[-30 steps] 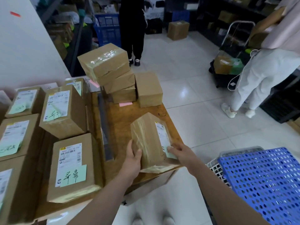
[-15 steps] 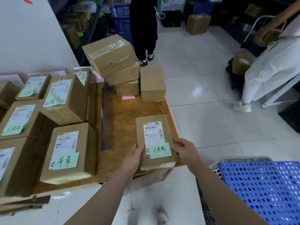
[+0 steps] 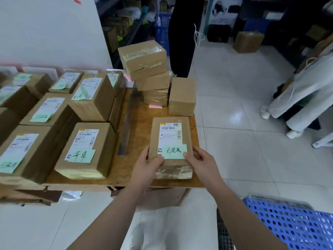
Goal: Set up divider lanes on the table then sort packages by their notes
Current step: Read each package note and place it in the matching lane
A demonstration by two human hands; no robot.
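Observation:
A brown package (image 3: 171, 141) with a shipping label and a green handwritten note lies flat at the near right corner of the wooden table (image 3: 140, 127). My left hand (image 3: 149, 163) grips its near left edge and my right hand (image 3: 200, 159) grips its near right edge. A dark divider strip (image 3: 127, 123) runs front to back just left of it. Left of the strip lie several labelled packages with green notes, the nearest package (image 3: 84, 150) beside the strip. A stack of three unlabelled packages (image 3: 147, 73) and one single package (image 3: 182, 96) stand at the table's far end.
A blue perforated crate (image 3: 295, 224) sits at the lower right. One person in black (image 3: 182, 33) stands beyond the table, another in light clothes (image 3: 302, 91) at the right. A cardboard box (image 3: 247, 41) rests on the tiled floor farther back. A white wall borders the left.
The package was tilted on edge with its label to the side; it now lies flat, label up, on the table corner. Both hands stayed on its near edges.

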